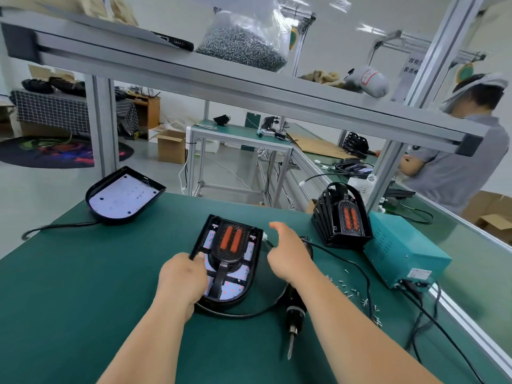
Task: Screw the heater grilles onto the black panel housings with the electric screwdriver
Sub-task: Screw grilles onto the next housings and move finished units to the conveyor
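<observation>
Green bench mat [83,273]; at frame centre the black panel housing [250,284] with its grille [231,242] looks rigid, light plastic; my left hand [180,278] grips its left rim, the sensible hold; right hand [288,253] hovers slack-fingered, empty.

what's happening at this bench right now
A person is assembling heaters at a green bench. Their left hand grips the left rim of a black panel housing with a heater grille sitting on it. The right hand is open beside the housing's right edge, holding nothing. The electric screwdriver lies on the bench under that forearm, with loose screws scattered to its right. Another housing, without a grille, sits at the far left.
</observation>
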`<move>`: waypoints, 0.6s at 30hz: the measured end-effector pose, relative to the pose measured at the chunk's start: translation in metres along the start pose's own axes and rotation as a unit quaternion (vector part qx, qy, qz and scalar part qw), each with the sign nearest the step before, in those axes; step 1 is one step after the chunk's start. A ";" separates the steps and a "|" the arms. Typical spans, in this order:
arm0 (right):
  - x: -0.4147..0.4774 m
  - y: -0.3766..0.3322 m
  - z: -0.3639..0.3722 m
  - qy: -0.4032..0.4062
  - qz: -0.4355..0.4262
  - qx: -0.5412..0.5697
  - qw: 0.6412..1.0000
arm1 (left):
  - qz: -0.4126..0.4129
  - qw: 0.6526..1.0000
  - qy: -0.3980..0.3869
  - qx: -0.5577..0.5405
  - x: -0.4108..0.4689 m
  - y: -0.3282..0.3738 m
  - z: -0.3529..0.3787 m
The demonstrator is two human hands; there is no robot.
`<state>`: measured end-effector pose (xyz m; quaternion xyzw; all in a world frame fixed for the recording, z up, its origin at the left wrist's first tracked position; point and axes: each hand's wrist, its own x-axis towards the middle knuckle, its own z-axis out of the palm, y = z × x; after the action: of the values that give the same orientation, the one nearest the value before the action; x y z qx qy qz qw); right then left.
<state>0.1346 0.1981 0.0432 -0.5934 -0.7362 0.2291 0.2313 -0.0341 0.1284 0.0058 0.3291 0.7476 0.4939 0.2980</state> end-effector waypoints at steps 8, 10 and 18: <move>-0.016 -0.015 -0.003 -0.056 0.003 -0.336 0.940 | -0.090 0.986 0.045 -0.131 0.012 -0.003 -0.005; -0.020 -0.019 0.002 -0.077 -0.001 -0.324 0.943 | -0.113 0.976 0.044 -0.181 0.014 -0.002 -0.006; -0.018 -0.020 0.029 -0.057 0.054 -0.151 0.985 | -0.137 0.941 -0.002 -0.311 0.006 0.005 -0.009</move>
<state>0.1051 0.1750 0.0309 -0.6461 -0.7413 0.1612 0.0842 -0.0439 0.1293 0.0130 0.1152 0.5943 0.6555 0.4515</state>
